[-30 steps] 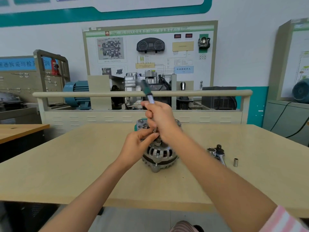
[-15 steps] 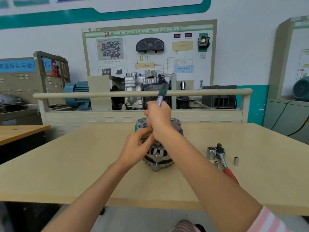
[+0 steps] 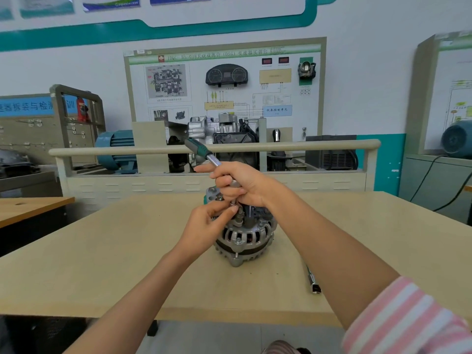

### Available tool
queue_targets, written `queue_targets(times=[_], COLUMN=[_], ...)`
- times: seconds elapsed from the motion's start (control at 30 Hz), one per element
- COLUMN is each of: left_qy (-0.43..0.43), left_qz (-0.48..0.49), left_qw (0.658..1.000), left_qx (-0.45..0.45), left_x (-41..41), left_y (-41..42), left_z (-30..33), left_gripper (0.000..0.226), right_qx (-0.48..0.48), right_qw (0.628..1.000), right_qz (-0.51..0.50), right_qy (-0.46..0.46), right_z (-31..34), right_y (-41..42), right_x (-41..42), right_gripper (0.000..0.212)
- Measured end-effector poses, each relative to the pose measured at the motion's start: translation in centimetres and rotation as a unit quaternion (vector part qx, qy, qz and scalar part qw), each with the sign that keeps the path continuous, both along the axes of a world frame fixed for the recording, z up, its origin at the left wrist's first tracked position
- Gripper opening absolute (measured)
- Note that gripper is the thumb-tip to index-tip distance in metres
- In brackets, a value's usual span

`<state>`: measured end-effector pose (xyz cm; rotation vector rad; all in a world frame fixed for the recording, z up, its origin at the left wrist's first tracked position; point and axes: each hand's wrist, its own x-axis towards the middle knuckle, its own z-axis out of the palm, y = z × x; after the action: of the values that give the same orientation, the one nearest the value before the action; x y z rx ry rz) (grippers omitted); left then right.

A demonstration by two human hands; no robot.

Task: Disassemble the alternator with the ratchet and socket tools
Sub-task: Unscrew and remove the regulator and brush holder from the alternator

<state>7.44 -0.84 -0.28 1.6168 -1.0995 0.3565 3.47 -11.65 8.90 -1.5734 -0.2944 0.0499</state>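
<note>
Now my right hand point(image 3: 240, 185) grips the ratchet point(image 3: 204, 153) above the alternator point(image 3: 245, 236) on the counter point(image 3: 102, 251); my left hand point(image 3: 207, 226) pinches, probably, the socket point(image 3: 233, 203).

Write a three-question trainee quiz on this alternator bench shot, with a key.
1. True or false: the right hand grips the ratchet.
2. What do the left hand's fingertips touch? A) the socket on the alternator B) the bar on the table C) the rail
3. Fill in: the ratchet handle points up and to the ____.

Key: 1 true; 2 A; 3 left.
</note>
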Motion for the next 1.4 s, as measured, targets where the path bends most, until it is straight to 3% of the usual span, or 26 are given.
queue_targets(times=[0.1,0.17,0.2,0.27,0.33,0.37,0.43,0.53,0.67,0.87,1.07,1.4], left_qy=[-0.003,0.006,0.008,-0.003,0.031,0.028,-0.006,0.004,0.017,0.014,0.023,-0.02], left_qz=[0.023,0.039,0.037,0.03,-0.006,-0.013,0.002,0.042,0.036,0.043,0.038,0.038], left_qw=[1.0,0.999,0.999,1.0,0.999,0.998,0.999,0.999,0.999,0.999,0.999,0.999], left_qx=[0.008,0.016,0.016,-0.002,-0.04,-0.054,-0.039,0.007,0.015,0.005,-0.018,-0.001], left_x=[-0.2,0.0,-0.3,-2.3,-5.5,-6.4,-5.3,-0.4,0.0,-0.2,0.2,0.6], left_y=[-0.1,0.1,0.2,-0.1,-0.9,-1.1,-1.0,0.1,-0.1,-0.2,-0.5,-0.2], left_z=[0.1,-0.1,0.0,1.1,2.8,3.1,2.5,-0.1,-0.2,-0.4,-0.6,-0.8], left_gripper=[0.034,0.024,0.018,0.039,0.032,0.029,0.032,0.057,0.018,0.015,0.012,0.015], right_qx=[0.058,0.108,0.128,0.163,0.235,0.264,0.261,0.203,0.174,0.008,-0.062,0.062], right_qw=[0.996,0.978,0.956,0.88,0.809,0.795,0.808,0.853,0.913,0.981,0.996,0.99], right_qz=[-0.066,-0.171,-0.253,-0.417,-0.495,-0.501,-0.489,-0.451,-0.358,-0.193,-0.058,-0.111], right_qy=[-0.019,-0.047,-0.078,-0.159,-0.213,-0.218,-0.199,-0.165,-0.089,-0.004,0.019,-0.054], right_z=[-0.4,-0.9,-1.3,-2.5,-3.2,-3.2,-3.0,-2.8,-1.9,-0.2,0.4,-1.6], right_y=[0.3,1.1,1.8,3.4,4.9,5.4,5.4,4.3,3.2,1.9,0.8,0.7], right_x=[0.0,0.1,0.1,0.4,0.4,0.4,0.5,0.5,0.3,-0.2,-0.4,-0.9], right_gripper=[0.026,0.024,0.022,0.013,0.006,0.004,0.005,0.009,0.012,0.018,0.019,0.017])
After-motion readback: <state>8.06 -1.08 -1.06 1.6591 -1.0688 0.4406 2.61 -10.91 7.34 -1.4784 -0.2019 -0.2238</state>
